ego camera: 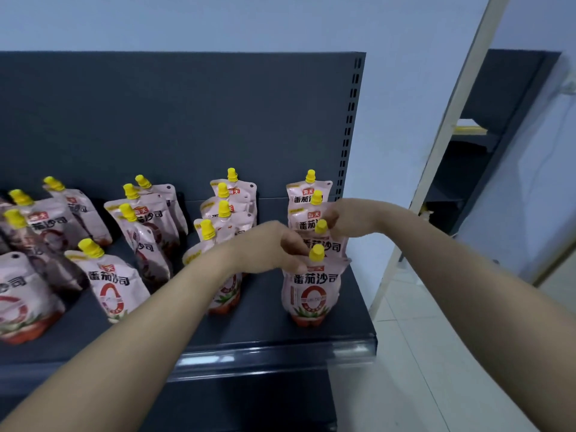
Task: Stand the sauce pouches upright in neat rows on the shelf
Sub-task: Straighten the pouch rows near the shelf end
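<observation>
Pink sauce pouches with yellow caps stand in rows on a dark grey shelf (258, 322). In the rightmost row, the front pouch (311, 294) stands upright. Just behind it is another pouch (322, 244), pinched from both sides near its cap. My left hand (274, 247) grips its left edge and also touches the front pouch's top. My right hand (346, 219) grips its right shoulder. Two more pouches (308, 194) stand behind it. The neighbouring row (224, 210) stands upright, partly hidden by my left forearm. Further left, pouches (143, 219) lean sideways.
At the far left, several pouches (34, 232) lean or overlap untidily, and one (109, 285) tilts near the front. A slotted upright (349, 126) ends the shelf on the right. A clear price rail (265, 357) runs along the front edge. Tiled floor (436, 353) lies to the right.
</observation>
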A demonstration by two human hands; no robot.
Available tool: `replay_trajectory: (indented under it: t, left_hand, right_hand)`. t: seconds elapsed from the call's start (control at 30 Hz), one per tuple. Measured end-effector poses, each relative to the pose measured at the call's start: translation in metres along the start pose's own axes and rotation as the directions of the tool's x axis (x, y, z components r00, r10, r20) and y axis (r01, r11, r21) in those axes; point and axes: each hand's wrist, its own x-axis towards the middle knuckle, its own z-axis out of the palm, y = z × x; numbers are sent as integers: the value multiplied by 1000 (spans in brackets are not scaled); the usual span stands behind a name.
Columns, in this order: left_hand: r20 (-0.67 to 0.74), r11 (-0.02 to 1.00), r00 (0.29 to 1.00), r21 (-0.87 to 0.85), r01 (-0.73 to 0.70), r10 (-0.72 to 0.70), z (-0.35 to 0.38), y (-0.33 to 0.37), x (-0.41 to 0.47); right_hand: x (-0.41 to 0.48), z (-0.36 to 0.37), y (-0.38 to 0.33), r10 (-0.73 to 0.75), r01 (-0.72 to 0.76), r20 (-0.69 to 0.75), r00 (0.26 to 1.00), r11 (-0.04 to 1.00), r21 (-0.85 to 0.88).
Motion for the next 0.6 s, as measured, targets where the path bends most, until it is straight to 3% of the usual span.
replay_trajectory:
  t: [0.23,0.6]
  left_hand:
    - [-159,988,978,-93,122,-136,24,-5,3]
    - [-108,977,984,-172,125,-144,37,7,-7]
  right_hand:
    - [3,14,10,-46,46,-114,992,999,3]
    - [2,12,9,-23,23,-109,994,1000,0]
